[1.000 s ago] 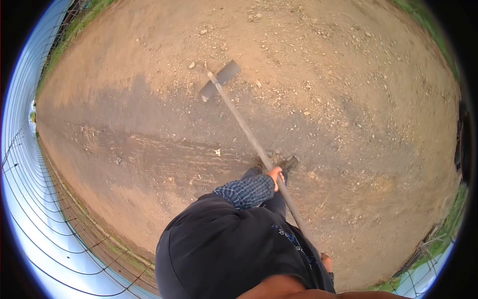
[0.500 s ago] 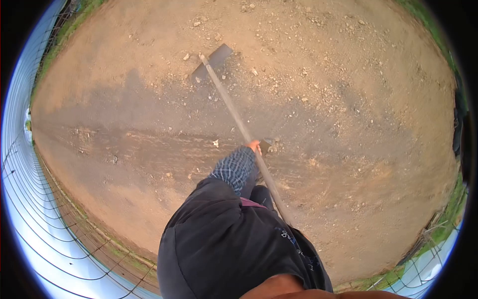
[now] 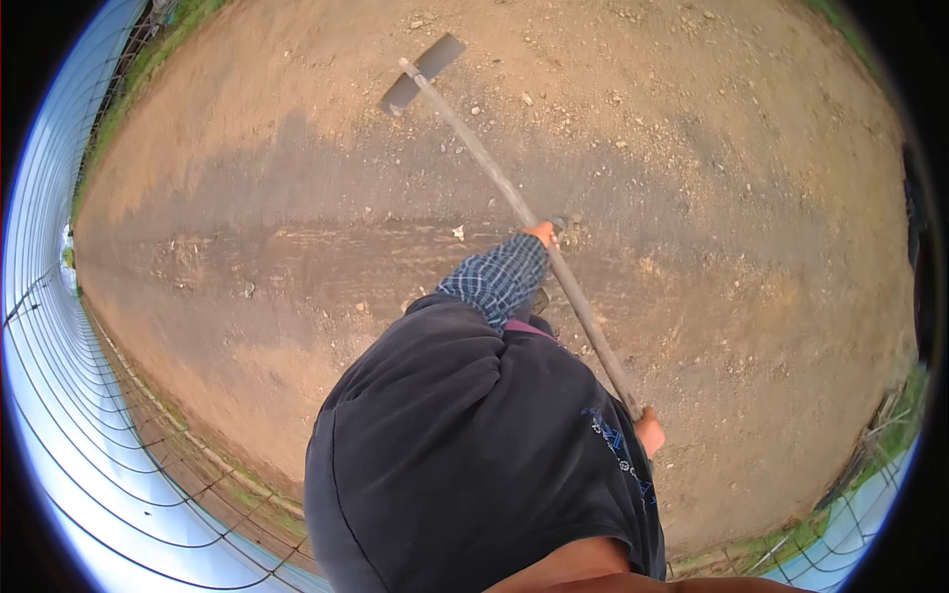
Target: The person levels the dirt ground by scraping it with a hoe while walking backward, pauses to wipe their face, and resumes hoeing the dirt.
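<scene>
A long-handled hoe (image 3: 484, 163) with a wide, flat grey blade (image 3: 423, 74) slants across the middle of the head view. Its wooden handle runs from the blade at the top down to my right side. My left hand (image 3: 542, 234), below a checked sleeve, is closed around the handle about halfway along. Near the handle's lower end, my right hand (image 3: 649, 433) is wrapped on it beside my dark shirt, which partly hides that hand. Whether the blade touches the ground, I cannot tell.
Brown dirt ground (image 3: 326, 188) spreads all around, with loose gravel (image 3: 623, 138) towards the top right. A small whitish scrap (image 3: 458, 232) lies left of my left hand. Wire fencing (image 3: 129, 474) curves along the left edge, and grass borders the ground.
The view has shifted, so ground and hoe both sit higher in it. Relative to the ground, the blade has moved slightly left. My right hand, hidden before, now shows on the handle.
</scene>
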Demonstrator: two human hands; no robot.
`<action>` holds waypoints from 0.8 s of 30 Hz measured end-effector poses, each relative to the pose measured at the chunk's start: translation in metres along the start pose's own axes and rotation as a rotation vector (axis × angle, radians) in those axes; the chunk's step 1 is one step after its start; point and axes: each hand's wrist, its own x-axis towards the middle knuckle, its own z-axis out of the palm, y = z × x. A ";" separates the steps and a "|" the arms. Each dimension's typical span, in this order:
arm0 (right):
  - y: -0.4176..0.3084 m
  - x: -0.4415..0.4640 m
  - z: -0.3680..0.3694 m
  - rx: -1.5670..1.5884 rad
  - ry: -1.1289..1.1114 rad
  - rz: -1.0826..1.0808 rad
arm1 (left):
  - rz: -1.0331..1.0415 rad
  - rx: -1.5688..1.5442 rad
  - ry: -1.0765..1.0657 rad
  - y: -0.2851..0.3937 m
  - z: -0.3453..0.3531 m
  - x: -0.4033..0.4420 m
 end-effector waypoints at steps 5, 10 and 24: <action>0.110 -0.050 -0.092 -0.140 0.004 0.018 | -0.336 -0.309 -0.158 -0.185 0.079 0.031; 0.133 -0.066 -0.166 -0.252 -0.041 0.072 | -0.550 -0.275 -0.128 -0.181 0.090 -0.085; -0.154 -0.028 -0.081 -0.210 -0.066 -0.114 | -0.287 -0.457 -0.138 -0.003 -0.159 0.038</action>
